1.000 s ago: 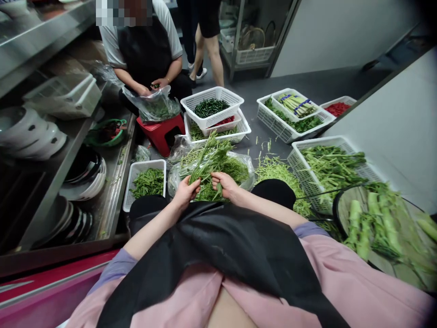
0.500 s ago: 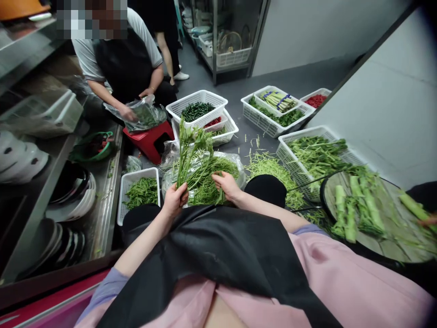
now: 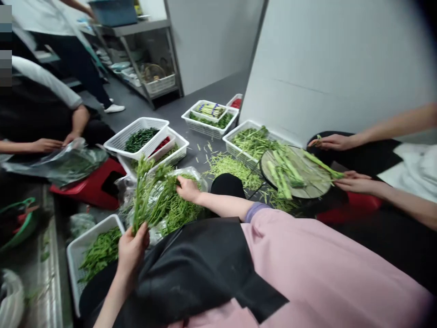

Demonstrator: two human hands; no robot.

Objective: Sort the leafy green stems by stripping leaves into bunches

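In the head view my left hand (image 3: 133,248) is closed around a bunch of leafy green stalks (image 3: 139,200), held upright with the leaves on top. My right hand (image 3: 189,189) is at the far side of the pile, its thumb and fingers pinched together. Whatever is between those fingertips is too small to make out. Below both hands a heap of thin green stems (image 3: 182,212) lies on clear plastic (image 3: 201,180). Close by my left hand stands a white basket (image 3: 73,255) of cut greens (image 3: 100,253).
Ahead are white baskets with dark green peppers (image 3: 139,139) and bundled stalks (image 3: 210,109). Peelings (image 3: 235,171) litter the floor. On the right, a co-worker's hands (image 3: 355,182) hold a stalk beside a round board (image 3: 314,182). Another person handles a plastic bag (image 3: 73,159) over a red stool (image 3: 99,184).
The view has swung to the right, bringing the co-worker at the round board into sight. My left hand keeps the stalks; my right hand stays pinched above the pile.
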